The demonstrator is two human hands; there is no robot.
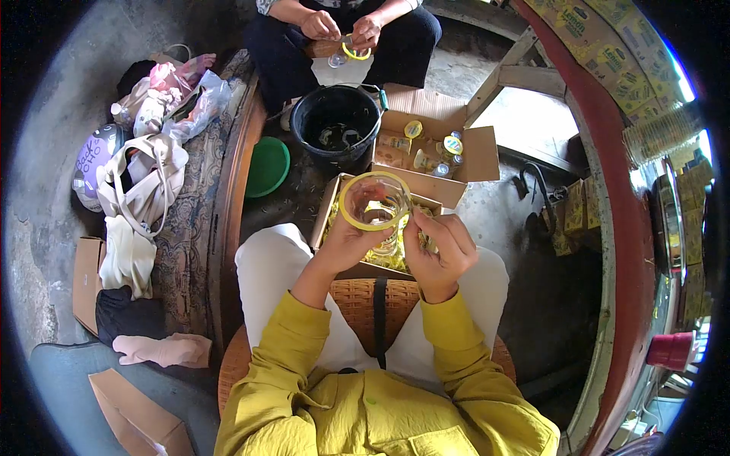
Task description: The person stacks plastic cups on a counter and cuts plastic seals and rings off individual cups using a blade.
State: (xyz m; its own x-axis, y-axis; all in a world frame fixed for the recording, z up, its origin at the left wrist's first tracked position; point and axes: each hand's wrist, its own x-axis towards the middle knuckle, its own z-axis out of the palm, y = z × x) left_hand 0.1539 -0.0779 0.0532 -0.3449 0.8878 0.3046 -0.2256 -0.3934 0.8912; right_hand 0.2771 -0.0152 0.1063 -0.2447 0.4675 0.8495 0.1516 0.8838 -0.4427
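Observation:
A clear, see-through cup with a yellow band round its wide rim (405,193) is tilted towards me above my lap. My left hand (347,249) is wrapped round its lower left side, fingers partly seen through the clear wall. At the rim's right edge, my right hand (442,249) is closed in a pinch, thumb and forefinger together against the band. Whether it grips only the band or something small too is hidden. Just below both hands stands an open carton (321,220) holding yellow pieces, partly covered by the cup.
Opposite me a person's hands (344,30) hold another clear piece with a yellow ring (357,55). Between us stand a black bucket (304,137), a green lid (268,167) and an open carton (480,152) with clear jars. Bags (144,182) lie left; a wooden frame (525,76) stands right.

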